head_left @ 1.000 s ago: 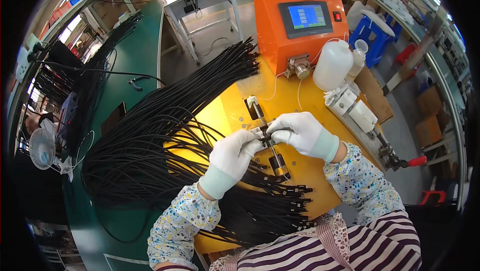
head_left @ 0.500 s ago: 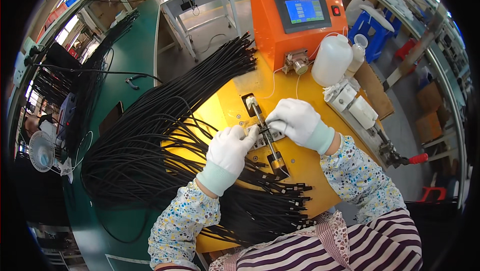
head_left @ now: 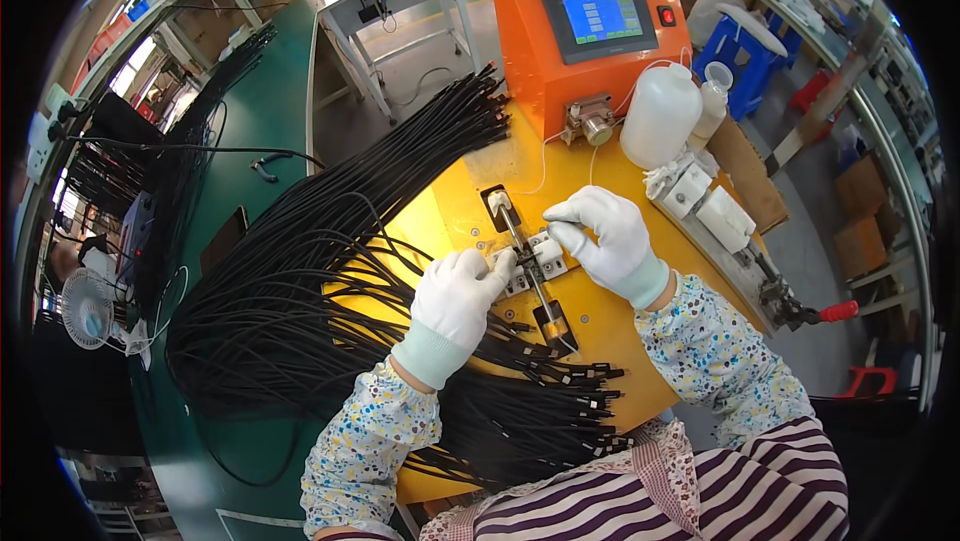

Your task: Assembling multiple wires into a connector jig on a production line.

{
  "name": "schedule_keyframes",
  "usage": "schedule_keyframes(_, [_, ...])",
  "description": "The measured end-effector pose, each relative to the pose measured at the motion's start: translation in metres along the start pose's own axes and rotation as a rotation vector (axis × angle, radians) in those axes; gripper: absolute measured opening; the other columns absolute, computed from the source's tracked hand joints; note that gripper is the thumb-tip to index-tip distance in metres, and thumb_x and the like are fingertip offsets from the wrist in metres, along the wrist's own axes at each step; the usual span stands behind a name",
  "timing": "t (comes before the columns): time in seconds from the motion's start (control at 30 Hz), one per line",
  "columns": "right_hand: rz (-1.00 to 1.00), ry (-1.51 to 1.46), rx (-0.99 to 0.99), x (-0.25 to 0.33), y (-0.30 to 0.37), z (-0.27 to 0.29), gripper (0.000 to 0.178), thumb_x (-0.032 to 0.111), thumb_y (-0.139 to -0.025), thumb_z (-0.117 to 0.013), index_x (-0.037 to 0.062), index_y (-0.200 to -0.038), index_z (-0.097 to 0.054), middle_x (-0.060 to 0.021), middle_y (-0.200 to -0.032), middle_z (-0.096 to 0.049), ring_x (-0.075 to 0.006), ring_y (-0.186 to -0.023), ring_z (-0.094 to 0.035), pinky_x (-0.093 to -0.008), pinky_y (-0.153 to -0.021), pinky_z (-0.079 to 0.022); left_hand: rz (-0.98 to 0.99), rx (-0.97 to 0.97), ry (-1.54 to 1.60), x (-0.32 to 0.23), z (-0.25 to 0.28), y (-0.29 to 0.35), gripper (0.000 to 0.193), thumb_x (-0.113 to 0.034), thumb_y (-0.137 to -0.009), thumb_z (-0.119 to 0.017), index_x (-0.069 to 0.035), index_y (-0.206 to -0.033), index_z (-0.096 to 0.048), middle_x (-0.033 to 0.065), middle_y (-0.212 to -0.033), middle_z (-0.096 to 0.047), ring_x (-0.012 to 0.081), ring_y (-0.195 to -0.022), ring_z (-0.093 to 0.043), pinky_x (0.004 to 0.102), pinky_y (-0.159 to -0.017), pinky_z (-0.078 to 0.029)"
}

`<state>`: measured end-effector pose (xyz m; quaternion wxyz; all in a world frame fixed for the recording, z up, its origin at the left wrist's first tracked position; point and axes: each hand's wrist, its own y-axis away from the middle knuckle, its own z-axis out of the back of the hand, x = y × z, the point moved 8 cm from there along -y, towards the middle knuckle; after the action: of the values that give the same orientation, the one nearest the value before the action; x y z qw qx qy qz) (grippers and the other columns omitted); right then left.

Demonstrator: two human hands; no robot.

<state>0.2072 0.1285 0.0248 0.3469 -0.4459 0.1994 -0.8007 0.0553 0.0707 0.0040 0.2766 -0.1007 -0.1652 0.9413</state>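
My left hand point(head_left: 448, 306), in a white knit glove, pinches at the left side of a small metal fixture point(head_left: 548, 259). A dark cable end point(head_left: 522, 260) shows at its fingertips, over the middle of the fixture; the rest of this cable is hidden by the glove. A slim metal rod point(head_left: 540, 291) crosses the fixture lengthwise. Up and right of it, apart from the metal, is my right hand point(head_left: 608, 241), also gloved. Its thumb and forefinger come together; anything between them is too small to make out. Many black cables point(head_left: 330, 241) lie beside and beneath my left forearm.
The fixture sits on a yellow board point(head_left: 620, 331). Behind stands an orange machine point(head_left: 525, 61) with a screen, tubes and a white plastic bottle point(head_left: 662, 116). A toggle clamp with a red handle point(head_left: 838, 310) is at the right. Pliers point(head_left: 265, 165) lie on the green table point(head_left: 285, 61).
My right hand has drawn back from the fixture, slightly up and right, uncovering its right-hand block. My left hand stays at nearly the same place.
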Motion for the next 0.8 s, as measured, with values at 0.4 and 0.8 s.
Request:
schedule_keyframes(0.4, [0.001,-0.005,-0.034,-0.024,0.003,0.013,0.007,0.007,-0.081,-0.067,0.0043,-0.087,-0.066,-0.0098,-0.076,-0.061,-0.0277,-0.071,-0.061,-0.0357,-0.065,-0.049,0.211,-0.144,0.037,0.011,-0.006,-0.014,0.033,-0.009,-0.072,-0.072,-0.008,-0.104,-0.067,0.0053,-0.087,-0.059,0.025,-0.084,-0.058,0.0366,-0.074,-0.046])
schedule_keyframes(0.8, [0.029,-0.085,0.028,0.074,-0.019,-0.026,0.01,0.007,-0.084,-0.066,0.0019,-0.093,-0.066,-0.0129,-0.082,-0.064,-0.0283,-0.075,-0.064,-0.0335,-0.068,-0.05,0.042,-0.015,0.316,-0.026,0.112,0.06,0.023,-0.01,-0.069,-0.074,-0.007,-0.089,-0.063,0.0092,-0.102,-0.063,0.0312,-0.095,-0.06,0.0405,-0.083,-0.047])
